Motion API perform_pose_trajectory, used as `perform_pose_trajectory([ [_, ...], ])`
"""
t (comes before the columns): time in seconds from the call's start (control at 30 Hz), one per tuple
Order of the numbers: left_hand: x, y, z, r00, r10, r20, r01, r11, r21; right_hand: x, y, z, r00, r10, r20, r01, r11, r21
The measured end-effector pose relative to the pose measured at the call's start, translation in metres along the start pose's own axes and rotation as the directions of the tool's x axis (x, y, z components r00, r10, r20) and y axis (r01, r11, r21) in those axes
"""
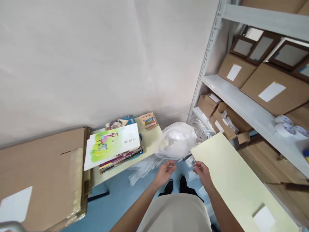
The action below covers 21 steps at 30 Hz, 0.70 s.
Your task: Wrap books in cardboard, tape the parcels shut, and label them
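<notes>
My left hand (165,172) and my right hand (202,170) are held close together in front of me, above my black shoes (169,186). The fingers of both hands are curled in a pinch. A small pale scrap shows at the left fingertips, and I cannot name it. A small white and blue bit sits by the right fingertips, also too small to name. Just beyond the hands lies a heap of crumpled clear plastic bags (179,140). The right hand is at the near corner of a pale yellow table top (231,175).
A stack of picture books (113,146) lies on a low pale table (151,137) at the left, beside a large cardboard box (41,174). A grey metal shelf (243,104) at the right holds cardboard boxes, picture frames (265,46) and tape rolls (285,125). The floor is blue.
</notes>
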<state>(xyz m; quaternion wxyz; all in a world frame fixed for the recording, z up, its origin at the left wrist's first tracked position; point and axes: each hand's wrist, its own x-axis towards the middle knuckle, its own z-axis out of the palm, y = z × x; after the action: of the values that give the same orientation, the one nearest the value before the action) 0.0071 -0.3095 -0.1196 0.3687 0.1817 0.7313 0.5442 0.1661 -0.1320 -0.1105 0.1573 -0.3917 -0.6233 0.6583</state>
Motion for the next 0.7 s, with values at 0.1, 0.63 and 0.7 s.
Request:
perform_pose_trajectory([
  [0.1, 0.003, 0.008, -0.005, 0.994, -0.060, -0.093, 0.060, 0.998, 0.003, 0.023, -0.004, 0.005, 0.994, 0.024, 0.107, -0.024, 1.000, -0.001],
  [0.63, 0.025, 0.010, -0.049, 0.889, -0.168, -0.426, 0.142, 0.985, -0.093, 0.144, -0.034, 0.096, 0.856, 0.102, 0.507, 0.000, 0.980, -0.198],
  [0.7, 0.031, 0.008, -0.063, 0.866, -0.151, -0.477, 0.118, 0.988, -0.098, 0.153, -0.034, 0.119, 0.849, 0.101, 0.518, 0.011, 0.978, -0.209],
])
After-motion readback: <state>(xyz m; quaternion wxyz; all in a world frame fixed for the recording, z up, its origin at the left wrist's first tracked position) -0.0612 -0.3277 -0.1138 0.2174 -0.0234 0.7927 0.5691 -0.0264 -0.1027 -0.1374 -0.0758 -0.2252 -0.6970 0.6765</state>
